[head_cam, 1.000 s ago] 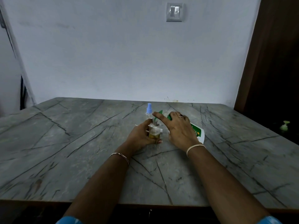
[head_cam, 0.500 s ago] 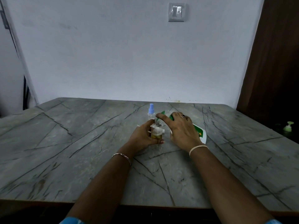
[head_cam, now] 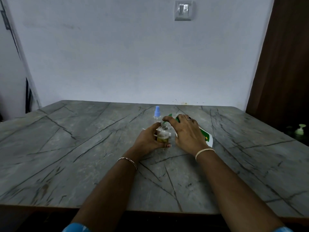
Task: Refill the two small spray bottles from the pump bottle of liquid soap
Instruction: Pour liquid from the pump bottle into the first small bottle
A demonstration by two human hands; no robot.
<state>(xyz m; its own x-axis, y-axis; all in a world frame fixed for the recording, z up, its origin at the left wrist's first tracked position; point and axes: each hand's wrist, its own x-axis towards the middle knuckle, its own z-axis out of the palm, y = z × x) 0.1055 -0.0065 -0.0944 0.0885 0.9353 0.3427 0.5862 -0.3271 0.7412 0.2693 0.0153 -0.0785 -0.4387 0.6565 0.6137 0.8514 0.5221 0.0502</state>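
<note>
Left hand (head_cam: 148, 139): wrapped round the open spray bottle (head_cam: 163, 136), holding it upright on the table (head_cam: 83, 148). The cap is off, the neck is bare, and a little yellowish liquid sits at the bottom.
Right hand (head_cam: 188, 133): draped over the pump bottle (head_cam: 206, 138), forefinger stretched toward the green nozzle (head_cam: 169, 115). Whether it clamps or only presses, I cannot tell.
Pump bottle's lie: just beside the held bottle, at its 3 o'clock. It looks tipped over, its long axis running from the base at 4 o'clock to the nozzle at 10 o'clock, with the tip seemingly close above the open neck.
Second spray bottle (head_cam: 157, 113): blue cap on, standing just behind the held one at its 12 o'clock.
Coming move, my guess: a press from the right hand, which is the nearer one. What matters is keeping the nozzle over the neck.
Risk: the mouth is narrow, so soap may run down the outside.
</note>
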